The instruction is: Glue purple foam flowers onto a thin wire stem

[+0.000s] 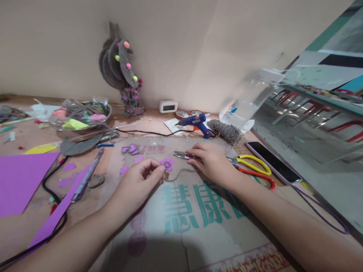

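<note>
A small purple flower shape [168,164] with a curl of grey yarn on it is pinched between the thumb and fingers of my left hand [144,173]. From the flower the loose yarn [183,170] runs right, to beneath my right hand. My right hand [208,159] is closed around the blades of scissors [255,165], whose yellow and red loops lie beyond my wrist. Their pointed metal tips stick out left of my fingers, near the flower; the middle is hidden under my hand. Behind my left hand lie purple cut pieces edged with grey [130,149].
A blue glue gun [195,121] and a grey yarn ball [226,131] lie at the back. On the right is a phone [273,161] with a strap. Purple sheets [17,179], a pen [89,174], a black cable [45,184] and a filled bowl [108,113] occupy the left.
</note>
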Motion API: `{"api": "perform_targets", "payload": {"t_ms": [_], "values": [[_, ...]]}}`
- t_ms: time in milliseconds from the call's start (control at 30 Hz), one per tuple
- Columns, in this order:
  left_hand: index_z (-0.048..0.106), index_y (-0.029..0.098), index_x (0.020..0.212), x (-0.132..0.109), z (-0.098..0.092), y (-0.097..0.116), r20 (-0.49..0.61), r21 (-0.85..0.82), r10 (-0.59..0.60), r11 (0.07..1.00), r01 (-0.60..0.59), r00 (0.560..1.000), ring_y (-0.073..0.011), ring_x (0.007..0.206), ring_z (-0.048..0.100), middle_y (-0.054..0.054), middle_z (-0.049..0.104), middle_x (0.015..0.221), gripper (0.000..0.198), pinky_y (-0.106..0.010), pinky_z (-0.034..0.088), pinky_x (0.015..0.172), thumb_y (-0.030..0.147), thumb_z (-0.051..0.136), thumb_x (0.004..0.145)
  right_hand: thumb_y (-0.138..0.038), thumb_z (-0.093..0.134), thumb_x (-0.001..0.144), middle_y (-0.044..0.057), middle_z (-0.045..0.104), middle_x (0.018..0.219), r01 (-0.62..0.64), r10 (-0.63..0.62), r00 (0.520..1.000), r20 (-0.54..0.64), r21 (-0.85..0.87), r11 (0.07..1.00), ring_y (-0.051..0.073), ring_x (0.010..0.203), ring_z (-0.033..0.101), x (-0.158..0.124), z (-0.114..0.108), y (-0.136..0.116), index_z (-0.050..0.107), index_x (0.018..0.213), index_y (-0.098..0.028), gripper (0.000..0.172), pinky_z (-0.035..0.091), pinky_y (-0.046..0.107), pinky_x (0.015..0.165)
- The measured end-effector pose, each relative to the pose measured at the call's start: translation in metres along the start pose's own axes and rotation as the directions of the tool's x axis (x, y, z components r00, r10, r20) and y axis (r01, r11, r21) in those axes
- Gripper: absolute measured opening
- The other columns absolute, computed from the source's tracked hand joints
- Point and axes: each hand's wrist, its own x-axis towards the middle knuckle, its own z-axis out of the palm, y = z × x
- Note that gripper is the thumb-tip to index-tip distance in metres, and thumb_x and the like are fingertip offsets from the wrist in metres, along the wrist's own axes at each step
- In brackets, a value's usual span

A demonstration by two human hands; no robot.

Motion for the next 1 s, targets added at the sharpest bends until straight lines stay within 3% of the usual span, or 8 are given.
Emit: {"api": "perform_targets", "payload": {"t_ms": [233,333,433,533,667,833,933,1000], "values": [[0.06,0.018,0.073,0.0,0.0,-0.001,0.029,-0.006,-0.026,1.0,0.026,0.999,-0.0127,0.06,0.055,0.001,0.061,0.063,0.02,-0.023,0.04,0.059,0.036,0.055,0.082,-0.022,0.038,0.093,0.01,0.065,0.096,-0.162,0.181,0.961,-0.21,0.108,0.981,0.022,0.088,0.06,0.001,-0.001,-0.003,0.06,0.104,-0.015,0.025,0.046,0.034,0.079],[0.059,0.018,0.07,-0.001,-0.001,0.001,0.0,0.04,-0.017,0.999,0.017,1.0,-0.0125,0.058,0.052,0.002,0.058,0.061,0.02,-0.023,0.038,0.057,0.034,0.056,0.081,-0.026,0.031,0.096,0.011,0.061,0.102,-0.119,0.171,0.935,-0.311,0.181,0.976,0.023,0.095,0.057,-0.004,-0.014,-0.021,0.055,0.112,-0.018,0.03,0.044,0.037,0.083],[0.06,0.018,0.069,-0.002,-0.001,0.004,-0.016,0.035,0.0,0.999,0.001,1.0,-0.0131,0.059,0.052,0.001,0.06,0.063,0.017,-0.023,0.037,0.056,0.032,0.058,0.079,-0.034,0.033,0.096,0.01,0.057,0.099,-0.018,0.069,0.955,-0.289,0.177,0.984,0.024,0.095,0.054,-0.009,-0.03,-0.036,0.051,0.122,-0.02,0.035,0.043,0.038,0.084],[0.06,0.018,0.069,-0.002,-0.001,0.004,-0.026,0.014,0.005,1.0,-0.005,1.0,-0.0131,0.06,0.055,0.001,0.062,0.065,0.016,-0.023,0.038,0.057,0.031,0.059,0.078,-0.037,0.032,0.096,0.008,0.054,0.092,-0.065,0.109,0.952,-0.287,0.158,0.985,0.023,0.089,0.054,-0.009,-0.043,-0.029,0.046,0.132,-0.022,0.041,0.044,0.038,0.081],[0.057,0.018,0.075,0.0,-0.001,-0.001,-0.046,-0.107,-0.015,0.994,0.01,0.999,-0.0139,0.06,0.059,0.0,0.064,0.064,0.018,-0.023,0.042,0.057,0.036,0.058,0.08,-0.035,0.036,0.095,0.007,0.056,0.092,-0.155,0.157,0.987,-0.04,0.047,0.987,0.023,0.086,0.057,-0.007,-0.045,-0.007,0.054,0.126,-0.024,0.037,0.046,0.039,0.081],[0.053,0.021,0.081,-0.001,0.0,-0.006,0.112,-0.267,-0.026,0.962,0.055,0.993,-0.0171,0.065,0.064,-0.004,0.069,0.073,0.02,-0.029,0.049,0.063,0.04,0.054,0.084,-0.027,0.035,0.096,0.009,0.054,0.102,-0.096,0.103,0.994,-0.029,0.184,0.978,0.021,0.098,0.053,-0.009,-0.034,-0.024,0.048,0.132,-0.02,0.039,0.044,0.037,0.09],[0.056,0.02,0.077,-0.006,0.0,-0.001,0.251,-0.302,0.05,0.953,0.029,0.967,-0.0205,0.096,0.065,-0.008,0.069,0.099,0.019,-0.032,0.049,0.082,0.037,0.055,0.086,-0.022,0.033,0.096,0.009,0.051,0.098,-0.073,0.083,0.996,-0.021,0.3,0.951,0.019,0.093,0.051,-0.009,-0.027,-0.047,0.043,0.136,-0.014,0.042,0.044,0.032,0.089],[0.058,0.019,0.069,-0.011,0.0,0.005,0.342,-0.303,0.124,0.953,-0.016,0.931,-0.0218,0.128,0.044,-0.008,0.06,0.121,0.022,-0.031,0.039,0.1,0.033,0.055,0.087,-0.02,0.033,0.096,0.009,0.049,0.095,-0.081,0.077,0.997,0.026,0.361,0.929,0.017,0.088,0.05,-0.008,-0.023,-0.061,0.04,0.138,-0.01,0.044,0.045,0.03,0.087]]}}
